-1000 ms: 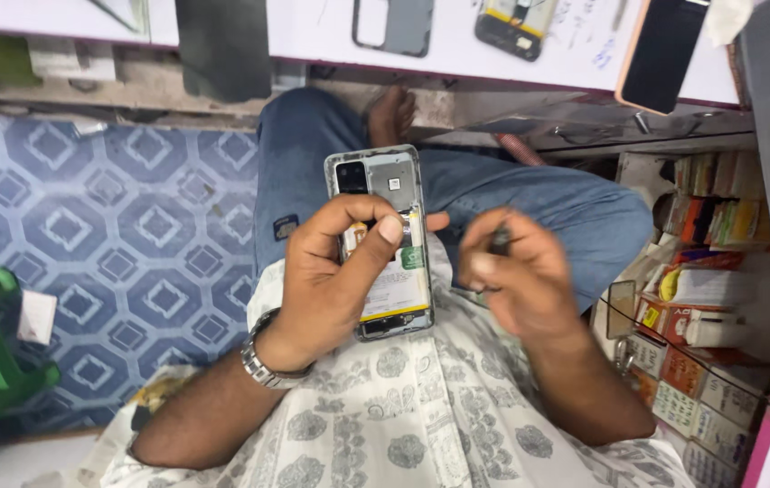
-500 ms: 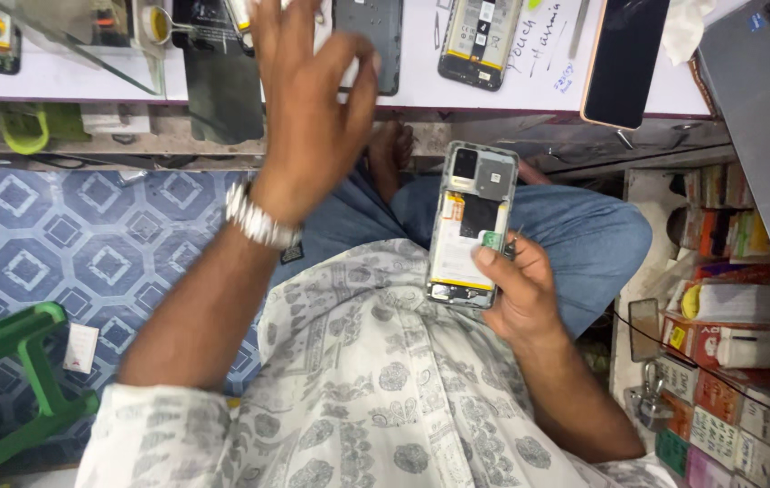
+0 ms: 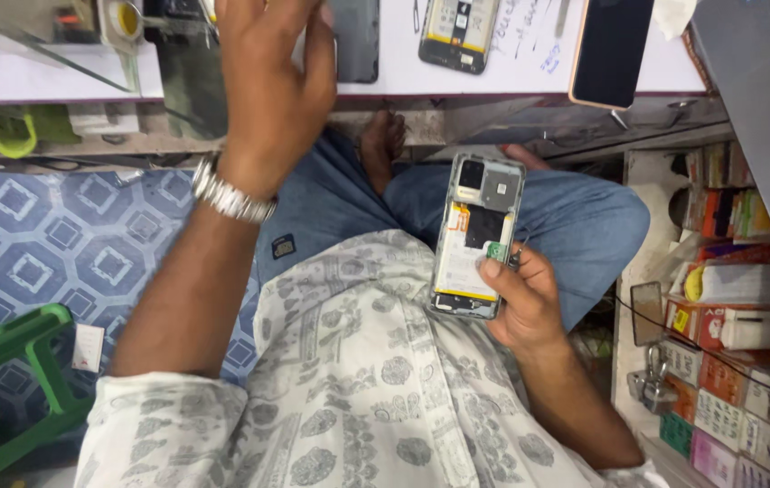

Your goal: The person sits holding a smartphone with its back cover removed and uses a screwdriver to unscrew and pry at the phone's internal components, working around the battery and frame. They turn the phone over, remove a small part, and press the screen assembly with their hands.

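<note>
Gripping with thumb (image 3: 492, 268) laid across its exposed insides, the opened phone (image 3: 474, 237) is held upright over the lap by the right hand (image 3: 522, 303); pressure is best kept on the frame, off the battery. The left hand (image 3: 269, 86), fingers loosely spread and empty, is stretched to the white counter (image 3: 530, 68) near a dark back cover (image 3: 355, 41).

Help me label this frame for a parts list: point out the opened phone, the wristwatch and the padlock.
opened phone (image 3: 474, 237), head view, on its exposed middle.
wristwatch (image 3: 230, 195), head view, on the metal band.
padlock (image 3: 649, 383), head view, on its body.
</note>
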